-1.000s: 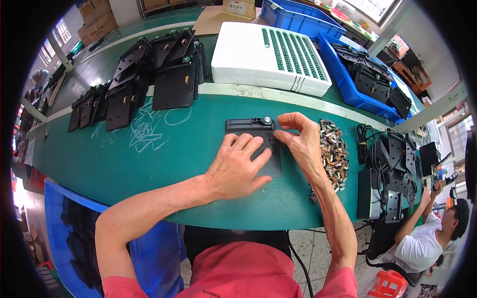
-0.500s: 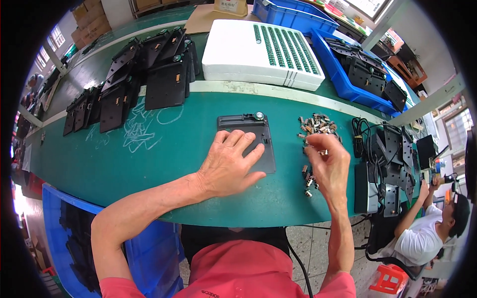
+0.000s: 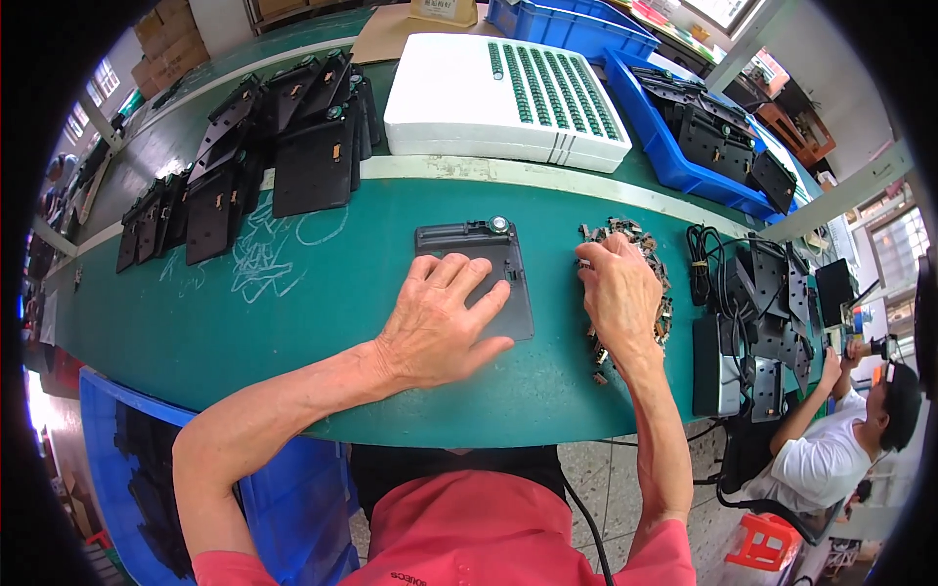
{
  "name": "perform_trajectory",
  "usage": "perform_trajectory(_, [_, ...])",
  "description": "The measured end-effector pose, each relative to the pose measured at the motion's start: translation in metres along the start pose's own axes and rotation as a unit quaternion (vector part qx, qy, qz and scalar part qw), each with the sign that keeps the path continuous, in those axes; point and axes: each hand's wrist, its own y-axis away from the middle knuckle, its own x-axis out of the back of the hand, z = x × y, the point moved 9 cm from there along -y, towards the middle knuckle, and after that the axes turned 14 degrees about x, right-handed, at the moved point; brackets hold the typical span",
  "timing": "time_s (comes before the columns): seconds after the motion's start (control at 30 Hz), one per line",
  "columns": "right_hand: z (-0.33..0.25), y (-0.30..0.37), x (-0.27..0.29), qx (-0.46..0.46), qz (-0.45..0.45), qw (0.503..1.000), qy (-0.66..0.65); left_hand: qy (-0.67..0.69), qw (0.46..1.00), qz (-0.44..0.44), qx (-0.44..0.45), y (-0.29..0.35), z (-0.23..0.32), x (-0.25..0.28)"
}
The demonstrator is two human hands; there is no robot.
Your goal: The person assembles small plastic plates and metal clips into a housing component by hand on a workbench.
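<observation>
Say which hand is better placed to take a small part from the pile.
Probably the right hand: it is at the pile of small parts, while the left hand rests on the black panel.

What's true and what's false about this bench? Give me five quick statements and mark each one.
1. The left hand lies on a flat dark plate. True.
2. Both hands rest on that plate. False: the right hand is at the pile of small parts.
3. Rows of green parts are set in the white foam block. True.
4. Those rows fill the block's left half. False: they sit toward its right side.
5. More dark pieces lie in the blue bin right of the block. True.
</observation>
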Motion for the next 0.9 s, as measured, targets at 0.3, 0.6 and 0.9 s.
perform_trajectory(0.3, [-0.017,-0.006,0.02,0.047,0.064,0.995,-0.054,0.005,1.0,0.01,0.003,0.001,0.0,0.0])
perform_trajectory(0.6, [-0.03,0.009,-0.033,-0.169,-0.029,0.832,-0.528,0.009,1.0,-0.01,0.022,0.001,-0.005,-0.005])
perform_trajectory(0.9, [-0.036,0.009,-0.036,-0.141,-0.039,0.853,-0.501,0.004,1.0,-0.004,0.019,0.002,-0.005,-0.005])
